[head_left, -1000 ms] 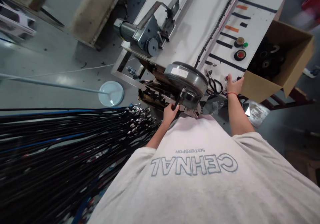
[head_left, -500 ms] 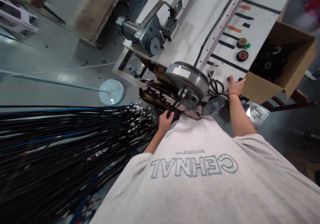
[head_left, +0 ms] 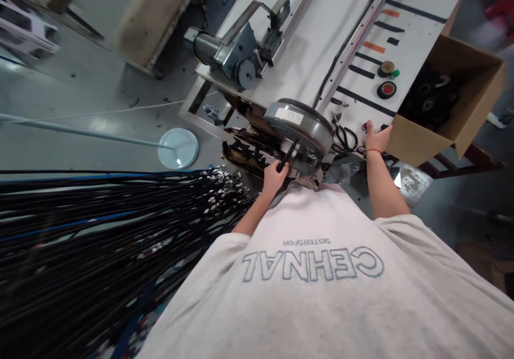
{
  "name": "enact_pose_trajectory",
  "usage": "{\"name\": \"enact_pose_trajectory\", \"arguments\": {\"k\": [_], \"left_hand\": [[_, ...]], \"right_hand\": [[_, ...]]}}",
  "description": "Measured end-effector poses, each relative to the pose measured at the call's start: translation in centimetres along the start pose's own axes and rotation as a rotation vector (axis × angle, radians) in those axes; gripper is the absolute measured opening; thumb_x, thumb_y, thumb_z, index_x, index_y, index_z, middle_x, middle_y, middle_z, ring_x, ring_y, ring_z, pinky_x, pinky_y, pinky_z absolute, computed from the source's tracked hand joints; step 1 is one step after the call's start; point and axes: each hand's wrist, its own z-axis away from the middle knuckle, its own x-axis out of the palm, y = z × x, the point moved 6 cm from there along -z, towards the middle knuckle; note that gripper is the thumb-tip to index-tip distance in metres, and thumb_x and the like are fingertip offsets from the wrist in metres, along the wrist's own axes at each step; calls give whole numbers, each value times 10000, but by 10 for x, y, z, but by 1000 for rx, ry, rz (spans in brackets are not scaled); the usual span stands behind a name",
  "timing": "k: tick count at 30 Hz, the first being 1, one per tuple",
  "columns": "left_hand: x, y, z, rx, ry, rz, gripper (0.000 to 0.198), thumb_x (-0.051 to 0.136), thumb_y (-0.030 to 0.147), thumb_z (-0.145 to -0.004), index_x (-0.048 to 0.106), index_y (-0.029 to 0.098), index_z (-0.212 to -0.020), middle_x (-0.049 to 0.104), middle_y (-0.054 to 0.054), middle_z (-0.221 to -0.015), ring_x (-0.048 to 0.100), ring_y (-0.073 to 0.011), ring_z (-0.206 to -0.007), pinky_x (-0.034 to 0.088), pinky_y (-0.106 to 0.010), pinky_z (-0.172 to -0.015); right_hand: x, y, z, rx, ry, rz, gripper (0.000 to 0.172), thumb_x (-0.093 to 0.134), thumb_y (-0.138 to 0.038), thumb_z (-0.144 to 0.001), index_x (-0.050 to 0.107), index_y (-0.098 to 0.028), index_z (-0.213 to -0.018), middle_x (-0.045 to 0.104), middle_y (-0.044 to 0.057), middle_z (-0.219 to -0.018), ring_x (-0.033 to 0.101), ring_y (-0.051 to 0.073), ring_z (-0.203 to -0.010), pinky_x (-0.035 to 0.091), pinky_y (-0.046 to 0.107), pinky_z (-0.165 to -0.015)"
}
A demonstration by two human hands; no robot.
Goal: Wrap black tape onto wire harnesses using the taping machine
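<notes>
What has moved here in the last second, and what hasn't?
The left hand, gripping a black cable, drew back from the round machine, then pushed in again. The right hand stayed resting on the table beside the cardboard box.

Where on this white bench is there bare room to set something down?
Widest bare patch: the white bench top between the motor bracket and the metal rail. Crowded near the edge: round drum, where the left hand holds a black cable, scissors, tape rolls, cardboard box and the right hand.
</notes>
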Motion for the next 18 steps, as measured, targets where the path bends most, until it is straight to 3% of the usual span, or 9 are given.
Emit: {"name": "enact_pose_trajectory", "arguments": {"k": [5, 9, 18], "left_hand": [[1, 1, -9, 29, 11, -19, 223, 553, 332, -843, 546, 189, -673, 594, -7, -626, 548, -149, -612, 397, -258, -627], [3, -10, -9, 24, 9, -39, 217, 549, 331, -834, 567, 189, -671, 601, -17, -636, 551, -159, -629, 402, -262, -641], [10, -81, 26, -79, -30, 2, 195, 637, 311, -769, 596, 182, -627, 538, 8, -524, 451, -133, -522, 321, -257, -550]], "right_hand": [[-1, -1, 2, 10, -11, 6, 941, 590, -642, -822, 278, -54, -1487, 386, 283, -1480, 386, 351, -1393, 327, 523, -1121], [-2, -1, 3, 10, -7, 2, 926, 602, -608, -828, 280, -44, -1488, 388, 274, -1487, 384, 348, -1395, 322, 512, -1129], [-3, -2, 5, 3, 8, 23, 881, 530, -609, -881, 277, -18, -1484, 382, 285, -1488, 390, 338, -1390, 310, 484, -1133]]}}
